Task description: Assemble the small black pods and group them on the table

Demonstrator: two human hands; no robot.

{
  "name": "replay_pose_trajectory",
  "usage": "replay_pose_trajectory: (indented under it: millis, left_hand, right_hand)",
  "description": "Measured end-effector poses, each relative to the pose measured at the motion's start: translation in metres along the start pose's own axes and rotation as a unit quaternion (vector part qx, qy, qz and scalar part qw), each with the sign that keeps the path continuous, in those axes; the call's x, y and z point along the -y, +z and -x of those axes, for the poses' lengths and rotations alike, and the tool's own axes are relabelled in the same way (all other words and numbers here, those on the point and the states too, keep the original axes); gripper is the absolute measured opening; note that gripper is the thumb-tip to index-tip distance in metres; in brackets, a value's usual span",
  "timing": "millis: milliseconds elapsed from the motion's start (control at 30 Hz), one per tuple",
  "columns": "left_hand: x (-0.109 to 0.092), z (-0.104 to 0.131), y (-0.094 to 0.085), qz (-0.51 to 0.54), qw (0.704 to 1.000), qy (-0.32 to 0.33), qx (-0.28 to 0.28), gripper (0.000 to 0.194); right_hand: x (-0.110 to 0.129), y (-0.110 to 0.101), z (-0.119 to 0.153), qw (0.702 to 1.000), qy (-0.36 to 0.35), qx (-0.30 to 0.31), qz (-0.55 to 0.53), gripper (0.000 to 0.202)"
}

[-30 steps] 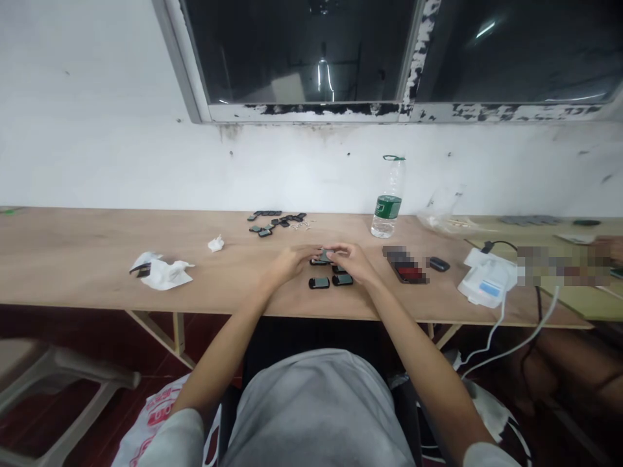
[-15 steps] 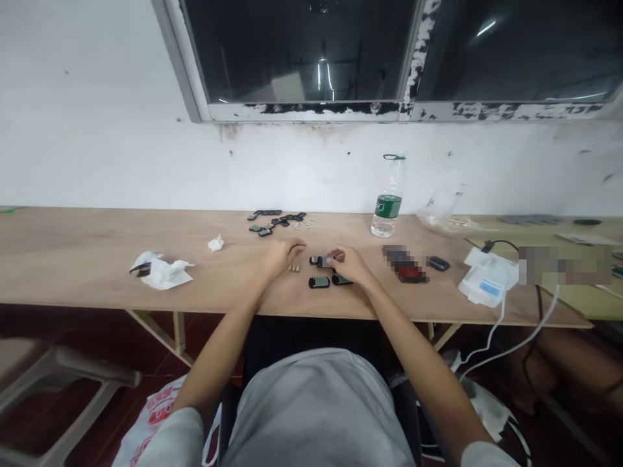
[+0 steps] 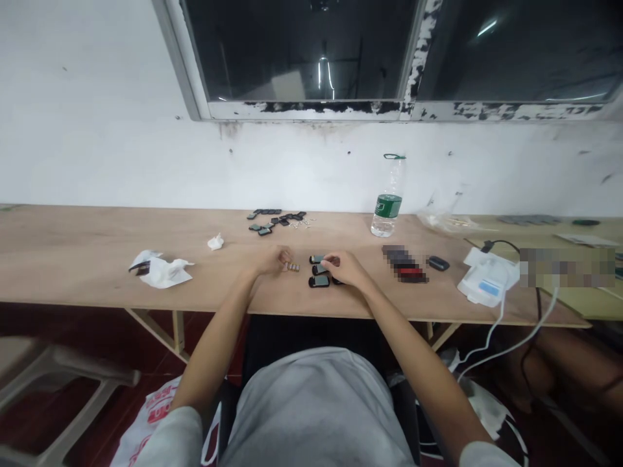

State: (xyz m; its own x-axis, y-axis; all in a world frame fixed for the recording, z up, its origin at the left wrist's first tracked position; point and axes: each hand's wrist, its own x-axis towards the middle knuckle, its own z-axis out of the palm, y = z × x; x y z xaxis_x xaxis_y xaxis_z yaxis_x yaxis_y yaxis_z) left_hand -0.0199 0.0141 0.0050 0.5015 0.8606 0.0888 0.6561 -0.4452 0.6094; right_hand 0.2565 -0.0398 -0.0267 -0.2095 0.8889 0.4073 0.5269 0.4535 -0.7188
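My left hand (image 3: 274, 261) is at a short row of small brass-and-grey pieces (image 3: 294, 267), its fingers curled together at the row's left end; whether a piece is between them is hidden. My right hand (image 3: 344, 267) grips the right end of a small black device with a grey-green face (image 3: 320, 269), thumb and fingers closed on it. One similar device (image 3: 317, 259) lies just behind that one, and another (image 3: 319, 282) in front. A further black device (image 3: 336, 281) is mostly covered by my right hand.
Several black devices (image 3: 275, 222) and small white bits (image 3: 302, 224) lie toward the wall. A water bottle (image 3: 384, 217) stands behind right. Crumpled tissues (image 3: 168, 271), a black oval object (image 3: 438, 263) and a white box with cables (image 3: 487, 279) also occupy the table (image 3: 97, 259).
My left hand has moved left and slightly nearer, to the row of small pieces. My right hand has shifted slightly left and nearer, with its device now between two others.
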Motion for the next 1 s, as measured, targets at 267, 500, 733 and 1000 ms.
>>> replay_pose_trajectory:
  millis: [267,500,733,1000]
  left_hand:
    - [-0.005,0.003,-0.003,0.005,1.000,0.023,0.004,0.036]
    - [-0.002,0.003,-0.005,-0.035,0.998,0.029,-0.048,0.032]
    - [0.005,0.000,-0.004,-0.070,0.997,0.010,-0.039,0.029]
    - [0.003,0.003,-0.003,-0.045,0.998,0.000,-0.050,0.028]
  right_hand:
    - [0.012,-0.023,0.002,1.000,0.001,-0.015,0.016,0.026]
    - [-0.012,-0.053,0.004,0.995,0.001,0.061,0.073,0.056]
    - [-0.020,-0.055,0.004,0.982,0.029,0.075,0.170,0.035]
    - [-0.023,-0.071,0.015,0.947,0.119,0.014,0.298,0.013]
